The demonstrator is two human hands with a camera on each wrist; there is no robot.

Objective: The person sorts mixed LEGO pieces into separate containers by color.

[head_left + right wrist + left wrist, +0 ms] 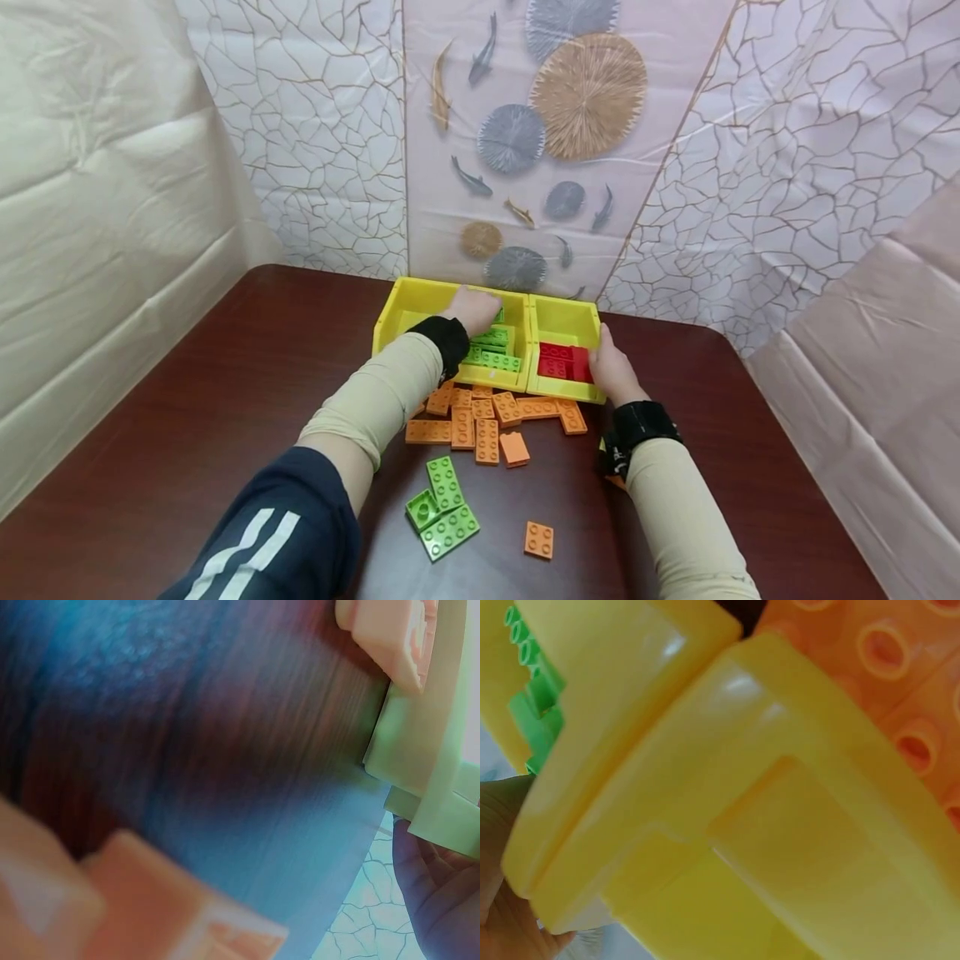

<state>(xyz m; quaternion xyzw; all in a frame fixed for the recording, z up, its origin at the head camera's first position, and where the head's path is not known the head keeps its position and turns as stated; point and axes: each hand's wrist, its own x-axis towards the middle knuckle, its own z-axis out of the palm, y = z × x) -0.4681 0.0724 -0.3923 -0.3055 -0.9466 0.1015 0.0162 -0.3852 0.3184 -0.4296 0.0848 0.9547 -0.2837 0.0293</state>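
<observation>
Two yellow bins stand side by side at the far side of the table. My left hand point(472, 310) reaches over the larger bin point(390, 321) and grips its far rim; in the left wrist view that hand point(502, 922) shows beside the yellow walls. Green bricks point(492, 360) lie inside this bin, partly covered by the hand and wrist. At the smaller bin point(566, 312), which holds red bricks point(555, 360), my right hand point(613, 367) grips the right wall. Part of this hand point(442, 900) appears under the bin's edge in the right wrist view; some fingers are hidden.
Several orange bricks point(486, 442) are spread along the front of the bins. Nearer me are a cluster of green bricks point(450, 529) and a single orange brick point(538, 540). Something yellow and orange is partly hidden by the right wrist. A patterned cloth point(517, 208) hangs behind the table point(285, 358).
</observation>
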